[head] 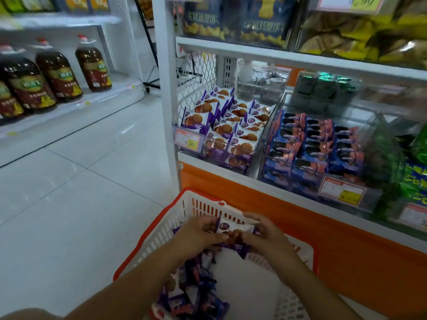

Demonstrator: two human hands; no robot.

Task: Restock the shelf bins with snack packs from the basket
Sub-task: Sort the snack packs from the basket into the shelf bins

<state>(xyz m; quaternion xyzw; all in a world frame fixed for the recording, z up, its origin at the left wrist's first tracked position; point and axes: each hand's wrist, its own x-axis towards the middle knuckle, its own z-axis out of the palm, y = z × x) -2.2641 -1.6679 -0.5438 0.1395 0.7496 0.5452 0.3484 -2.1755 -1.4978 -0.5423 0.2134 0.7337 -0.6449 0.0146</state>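
Left hand [200, 232] and right hand [265, 232] pinch one snack pack [233, 229] by its ends over the basket [159, 229]; likely light, slippery, crushable; matching bin [242, 147] at 12 o'clock

The left forearm [138, 285] is bare and rises from the lower left of the frame. The right forearm [312, 289] is also bare and rises from the lower right. The left hand [201, 235] and the right hand [268, 232] meet in the lower centre, fingers curled, each pinching one end of a snack pack [234, 227].
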